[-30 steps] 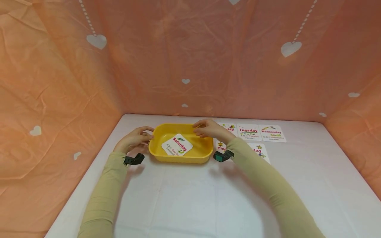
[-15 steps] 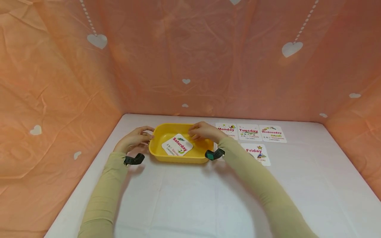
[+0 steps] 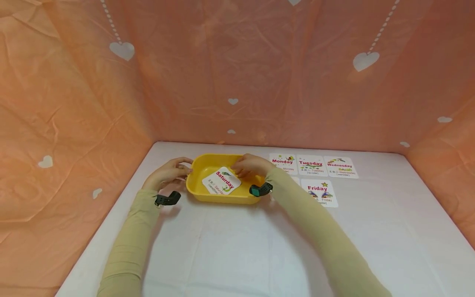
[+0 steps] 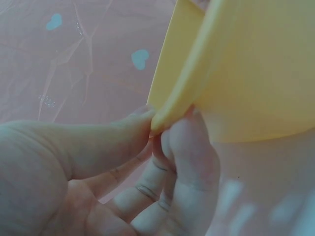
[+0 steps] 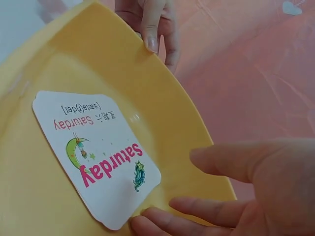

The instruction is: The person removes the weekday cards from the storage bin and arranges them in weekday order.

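Note:
A yellow plastic tray [image 3: 222, 199] rests on the white-covered table. Inside it a white Saturday card [image 3: 222, 180] lies face up and askew. My left hand [image 3: 167, 173] pinches the tray's left rim between thumb and fingers, as the left wrist view shows on the yellow rim [image 4: 189, 73]. My right hand [image 3: 254, 164] reaches over the right part of the tray. In the right wrist view its fingertips are right at a corner of the Saturday card [image 5: 98, 157], while the thumb stays apart from the card.
Right of the tray, Monday [image 3: 283, 161], Tuesday [image 3: 311, 165] and Wednesday [image 3: 340, 167] cards form a row. Below them lie a Friday card [image 3: 319, 193] and another card, mostly hidden behind the right sleeve [image 3: 297, 202]. An orange cloth [image 3: 259, 82] with hearts hangs behind the table.
My right hand has moved left and slightly down from the tray's far rim to the Saturday card, uncovering the Monday and Friday cards. My left hand stays at the rim.

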Demonstrator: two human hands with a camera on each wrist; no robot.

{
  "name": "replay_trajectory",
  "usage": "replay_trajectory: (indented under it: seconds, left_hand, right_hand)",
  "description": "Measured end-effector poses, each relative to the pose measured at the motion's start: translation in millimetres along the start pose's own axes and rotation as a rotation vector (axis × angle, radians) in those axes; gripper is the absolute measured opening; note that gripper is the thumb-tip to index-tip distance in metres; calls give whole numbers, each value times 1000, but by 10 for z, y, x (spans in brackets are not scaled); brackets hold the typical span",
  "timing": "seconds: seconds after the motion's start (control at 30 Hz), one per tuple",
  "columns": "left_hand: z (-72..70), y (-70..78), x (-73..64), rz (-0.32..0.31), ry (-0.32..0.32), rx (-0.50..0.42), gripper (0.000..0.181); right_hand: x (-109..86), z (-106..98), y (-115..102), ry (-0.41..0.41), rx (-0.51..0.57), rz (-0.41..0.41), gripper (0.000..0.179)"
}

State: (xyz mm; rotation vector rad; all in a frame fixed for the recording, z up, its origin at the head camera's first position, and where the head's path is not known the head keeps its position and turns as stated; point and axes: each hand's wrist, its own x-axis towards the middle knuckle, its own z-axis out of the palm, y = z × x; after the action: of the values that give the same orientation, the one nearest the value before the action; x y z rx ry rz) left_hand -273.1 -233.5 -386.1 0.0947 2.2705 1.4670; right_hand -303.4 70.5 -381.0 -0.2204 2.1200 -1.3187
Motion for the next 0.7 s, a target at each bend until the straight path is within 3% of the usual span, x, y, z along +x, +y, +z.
replay_trajectory:
  seconds: [0.3,0.47,0.7]
  left_hand:
    - [15,-11,-23,16,10,-17,44]
    - [18,-26,-24,1,11,-24,44]
    - [-8,-18,24,29,-19,-22,44]
  right_hand:
    - [134,45,-13,-62,107,84,38]
    - [166,105,-17,-96,152,96,41]
    - [148,160,-71,-130,169,111,44]
